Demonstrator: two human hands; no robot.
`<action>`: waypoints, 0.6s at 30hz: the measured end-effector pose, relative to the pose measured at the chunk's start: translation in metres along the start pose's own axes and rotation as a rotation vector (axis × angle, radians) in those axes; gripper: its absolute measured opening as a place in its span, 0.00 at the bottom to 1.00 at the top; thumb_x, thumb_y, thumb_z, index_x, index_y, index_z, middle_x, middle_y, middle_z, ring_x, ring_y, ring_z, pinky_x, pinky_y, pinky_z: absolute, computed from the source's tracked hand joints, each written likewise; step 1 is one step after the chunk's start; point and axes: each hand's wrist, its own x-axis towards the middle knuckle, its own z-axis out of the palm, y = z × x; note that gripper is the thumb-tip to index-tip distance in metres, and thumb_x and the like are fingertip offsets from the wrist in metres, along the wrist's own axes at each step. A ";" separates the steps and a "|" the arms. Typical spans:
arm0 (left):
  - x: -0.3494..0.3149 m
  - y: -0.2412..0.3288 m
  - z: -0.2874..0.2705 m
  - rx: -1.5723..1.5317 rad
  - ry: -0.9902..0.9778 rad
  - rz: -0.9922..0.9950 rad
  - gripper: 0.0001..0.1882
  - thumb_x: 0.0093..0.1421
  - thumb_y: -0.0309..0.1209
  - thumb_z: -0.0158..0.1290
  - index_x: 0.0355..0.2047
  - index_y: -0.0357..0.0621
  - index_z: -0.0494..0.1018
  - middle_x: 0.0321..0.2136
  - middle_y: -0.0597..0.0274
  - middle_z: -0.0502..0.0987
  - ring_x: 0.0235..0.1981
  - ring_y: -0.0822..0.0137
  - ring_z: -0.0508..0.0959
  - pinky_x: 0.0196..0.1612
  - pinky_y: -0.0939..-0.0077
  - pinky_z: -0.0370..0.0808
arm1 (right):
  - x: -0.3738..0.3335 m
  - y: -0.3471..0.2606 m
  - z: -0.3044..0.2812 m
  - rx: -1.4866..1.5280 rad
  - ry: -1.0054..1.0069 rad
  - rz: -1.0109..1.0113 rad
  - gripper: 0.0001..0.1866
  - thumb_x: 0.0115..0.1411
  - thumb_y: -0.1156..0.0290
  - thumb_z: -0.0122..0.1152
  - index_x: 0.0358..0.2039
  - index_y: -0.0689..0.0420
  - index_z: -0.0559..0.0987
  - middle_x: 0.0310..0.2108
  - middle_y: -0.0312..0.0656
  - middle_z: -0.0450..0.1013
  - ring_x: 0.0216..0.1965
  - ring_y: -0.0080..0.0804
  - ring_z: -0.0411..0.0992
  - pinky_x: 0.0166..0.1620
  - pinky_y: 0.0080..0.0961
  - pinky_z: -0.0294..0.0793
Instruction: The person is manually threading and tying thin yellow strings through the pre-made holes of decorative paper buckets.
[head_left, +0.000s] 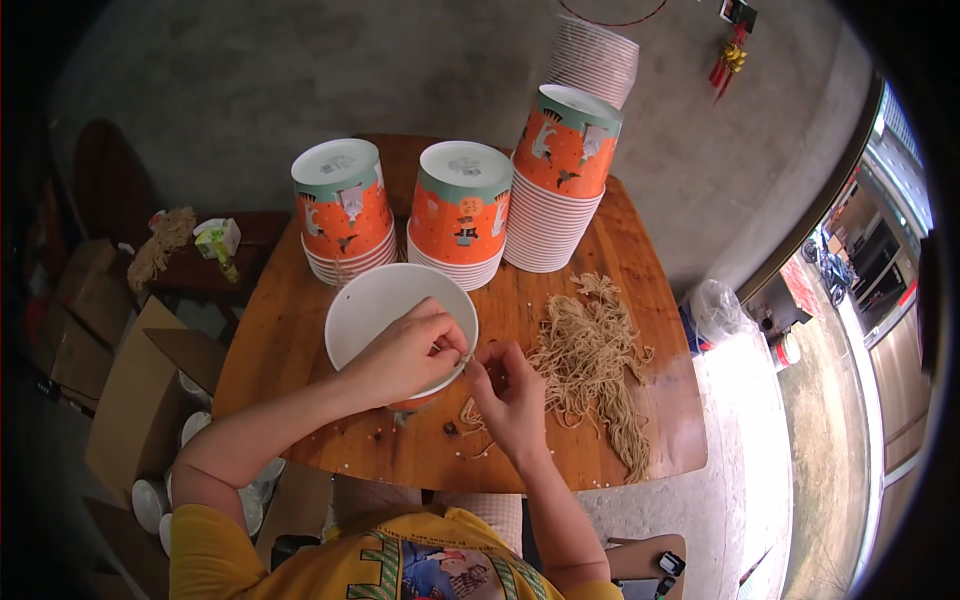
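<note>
Hands meet at the near rim of a white paper bowl standing open on the round wooden surface. The left hand rests over that rim, its grip closed, thumb and fingers pinched on a thin tan cord; the right hand is just beside it, its grip likewise pinched shut on the same cord, whose loose tail lies on the surface below. A heap of tan cords lies to the right of both hands, near the surface's right edge. Risk, as judged: the bowl is light and the left hand bears on its rim, so a pull on the cord could tip or slide it; strands trailing from the heap could snag and drag the pile toward the edge; the tallest stack stands close to the work and could be knocked. Packaging: three stacks of upturned paper bowls, orange with a teal band and white bases, stand at the far side, namely a left stack, a middle stack and a taller right stack, with a stack of white lids behind. A brown cardboard box stands open on the floor at left, and a red hanging ornament is on the wall.
</note>
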 end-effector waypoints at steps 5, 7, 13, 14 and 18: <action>0.000 0.002 -0.003 -0.014 0.009 0.040 0.06 0.58 0.21 0.52 0.36 0.36 0.73 0.41 0.56 0.68 0.38 0.65 0.77 0.44 0.72 0.75 | 0.000 0.003 0.000 -0.043 0.012 -0.018 0.05 0.62 0.75 0.60 0.34 0.61 0.72 0.23 0.28 0.69 0.24 0.11 0.64 0.28 0.12 0.65; -0.002 -0.003 -0.006 -0.001 0.007 0.078 0.07 0.58 0.21 0.52 0.38 0.36 0.73 0.41 0.56 0.68 0.38 0.65 0.77 0.44 0.72 0.75 | -0.001 -0.001 0.000 -0.023 0.013 -0.009 0.05 0.62 0.75 0.59 0.34 0.61 0.73 0.23 0.28 0.69 0.24 0.11 0.64 0.28 0.12 0.65; -0.014 0.009 -0.003 0.155 0.047 0.117 0.12 0.61 0.23 0.51 0.45 0.43 0.73 0.40 0.61 0.67 0.36 0.69 0.74 0.43 0.76 0.72 | -0.001 0.000 0.002 0.031 0.020 0.015 0.05 0.63 0.74 0.59 0.33 0.61 0.73 0.22 0.30 0.70 0.23 0.12 0.65 0.28 0.14 0.66; -0.015 0.010 -0.001 0.222 0.098 0.173 0.12 0.61 0.23 0.52 0.46 0.43 0.72 0.38 0.61 0.67 0.35 0.69 0.73 0.42 0.76 0.72 | -0.001 0.001 0.002 0.030 0.032 -0.003 0.05 0.62 0.74 0.59 0.33 0.61 0.73 0.21 0.33 0.71 0.22 0.14 0.66 0.27 0.16 0.68; -0.014 0.016 0.000 0.124 0.036 0.043 0.10 0.61 0.25 0.53 0.43 0.41 0.72 0.33 0.62 0.70 0.32 0.70 0.74 0.39 0.76 0.73 | 0.000 0.001 0.004 0.017 0.030 -0.018 0.05 0.62 0.74 0.59 0.34 0.61 0.73 0.21 0.33 0.71 0.22 0.15 0.66 0.27 0.16 0.68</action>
